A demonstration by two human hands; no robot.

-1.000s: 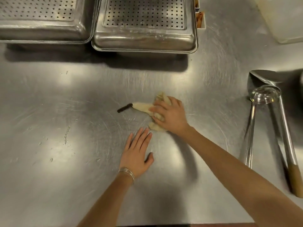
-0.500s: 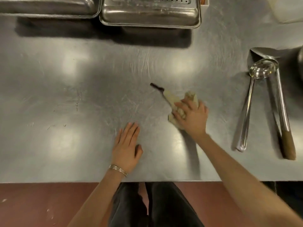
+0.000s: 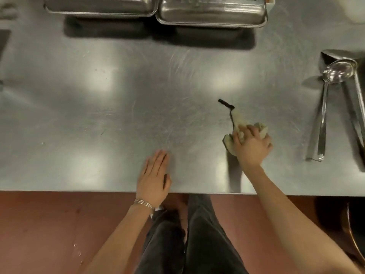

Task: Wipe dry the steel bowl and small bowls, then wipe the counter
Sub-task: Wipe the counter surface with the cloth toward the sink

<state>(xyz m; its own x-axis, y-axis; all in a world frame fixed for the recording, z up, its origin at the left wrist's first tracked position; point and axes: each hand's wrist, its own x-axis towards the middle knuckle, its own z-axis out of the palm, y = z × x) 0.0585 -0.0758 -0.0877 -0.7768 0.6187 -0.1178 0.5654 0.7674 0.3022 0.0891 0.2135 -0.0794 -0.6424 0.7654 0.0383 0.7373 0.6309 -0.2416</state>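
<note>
My right hand (image 3: 251,145) presses a crumpled beige cloth (image 3: 240,123) flat against the steel counter (image 3: 138,99), right of the middle. A black loop trails from the cloth's far end. My left hand (image 3: 155,177) lies palm down on the counter near its front edge, fingers together, holding nothing. A thin bracelet circles the left wrist. No steel bowl or small bowls are in view.
Two perforated steel pans (image 3: 212,10) (image 3: 100,5) stand along the back edge. A ladle (image 3: 325,99) and a long-handled scoop (image 3: 353,91) lie at the right. The counter's front edge (image 3: 79,191) runs above a reddish floor and my legs.
My right hand has slid the cloth to the right across the counter. The view has dropped back, bringing the counter's front edge and floor into sight. The left hand has stayed flat.
</note>
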